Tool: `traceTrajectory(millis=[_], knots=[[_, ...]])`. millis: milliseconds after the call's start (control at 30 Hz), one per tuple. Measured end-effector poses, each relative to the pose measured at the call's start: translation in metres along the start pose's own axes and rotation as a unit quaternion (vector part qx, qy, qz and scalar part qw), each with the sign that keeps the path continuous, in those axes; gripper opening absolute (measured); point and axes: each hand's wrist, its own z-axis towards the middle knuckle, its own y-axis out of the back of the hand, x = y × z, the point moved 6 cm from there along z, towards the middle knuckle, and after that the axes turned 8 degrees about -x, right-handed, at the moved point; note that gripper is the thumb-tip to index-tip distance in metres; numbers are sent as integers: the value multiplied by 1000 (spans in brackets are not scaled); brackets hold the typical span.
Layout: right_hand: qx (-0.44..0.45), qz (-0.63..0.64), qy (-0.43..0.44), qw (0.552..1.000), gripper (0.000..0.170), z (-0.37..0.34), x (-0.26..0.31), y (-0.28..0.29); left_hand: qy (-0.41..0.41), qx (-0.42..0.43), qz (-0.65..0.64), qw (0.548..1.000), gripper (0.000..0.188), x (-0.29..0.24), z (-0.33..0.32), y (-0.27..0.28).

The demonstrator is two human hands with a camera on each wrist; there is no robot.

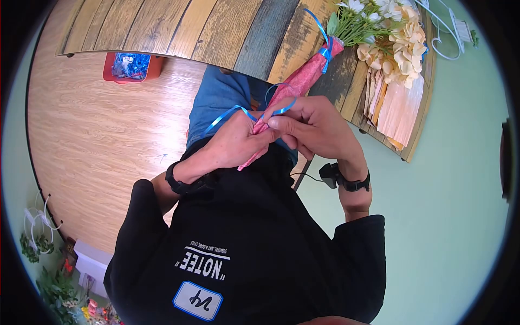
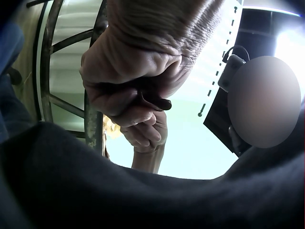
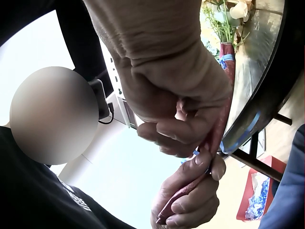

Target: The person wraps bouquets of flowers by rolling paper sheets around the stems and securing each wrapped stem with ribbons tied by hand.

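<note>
A bouquet in a narrow pink wrapper [image 1: 303,76] slants from the table down to the lap, a blue ribbon bow [image 1: 326,52] tied near its flowers. My left hand [image 1: 235,142] grips the wrapper's lower part, the thin tip sticking out below the fist; in the right wrist view the left hand [image 3: 190,195] has its thumb pressed on the wrapper. Close beside it, my right hand [image 1: 322,129] pinches a second blue ribbon [image 1: 284,109] at the wrapper; its fingertips partly hide the crossing. A loose ribbon end [image 1: 222,117] trails left over the left hand.
White and cream flowers [image 1: 406,46] rest on the wooden table [image 1: 216,27], near folded peach and brown paper [image 1: 398,111]. Below the table edge, a red bin [image 1: 154,69] with blue scraps stands on the floor. A dark table frame [image 2: 97,71] shows in the left wrist view.
</note>
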Motion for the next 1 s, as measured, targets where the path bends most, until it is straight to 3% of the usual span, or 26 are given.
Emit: traceTrajectory(millis=[167,233,267,333,433,533,600,667,733,933,1000], knots=[[-35,-37,-7,999,20,7,18,1,-8,-9,4,1000,23,-1,1,1],[-31,-123,104,986,18,17,28,-1,-34,-14,-2,999,25,-1,2,0],[-32,-124,103,986,18,22,28,-2,-31,-20,-7,999,27,1,2,0],[-48,-198,269,941,21,27,49,-6,-28,-25,-13,999,28,-1,1,0],[-4,-231,325,917,24,44,61,-14,-12,-29,34,999,34,-4,-1,2],[1,-245,310,918,29,60,67,-19,47,-32,121,991,38,5,-3,3],[0,-282,294,913,30,67,76,-20,-127,-117,190,967,39,-12,-5,8],[-1,-318,277,907,31,73,78,-20,-144,-118,192,964,37,-13,-6,9],[-36,-341,320,883,32,73,85,-21,-160,-119,193,961,35,-15,-8,11],[-33,-342,326,881,27,83,71,-27,-116,-108,213,964,34,-14,-11,14],[-29,-346,326,879,25,86,65,-29,-215,-153,227,938,34,-19,-16,12]])
